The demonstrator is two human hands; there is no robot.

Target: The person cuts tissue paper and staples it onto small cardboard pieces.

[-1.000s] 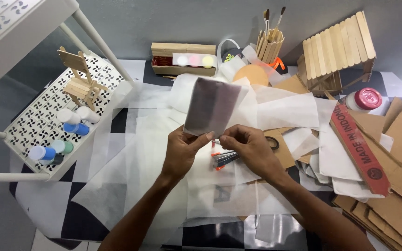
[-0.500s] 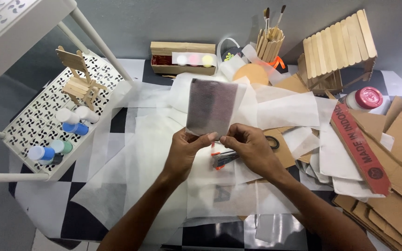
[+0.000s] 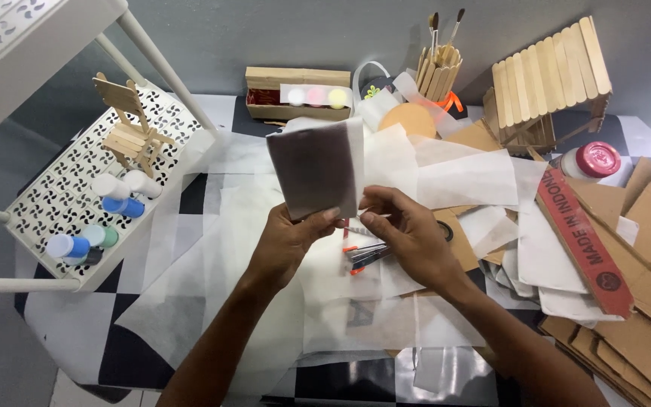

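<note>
My left hand [image 3: 289,240] pinches the bottom edge of a dark brown rectangular sheet with a white backing paper [image 3: 316,167], held upright above the floor. My right hand [image 3: 408,232] grips the same sheet at its lower right corner, fingers curled on the white layer. Under my hands lie scissors with orange handles [image 3: 362,253] on thin white paper sheets [image 3: 258,226].
A white perforated shelf [image 3: 54,197] on the left carries a small stick chair [image 3: 131,130] and paint bottles [image 3: 118,197]. At the back stand a wooden box [image 3: 295,92], a brush holder [image 3: 438,69] and a stick house [image 3: 548,78]. Cardboard pieces [image 3: 642,301] and a red-lidded jar [image 3: 595,160] lie right.
The sheet has turned a little and shifted left in my hands. The white backing shows more along its right edge, and my right fingers have moved onto that corner.
</note>
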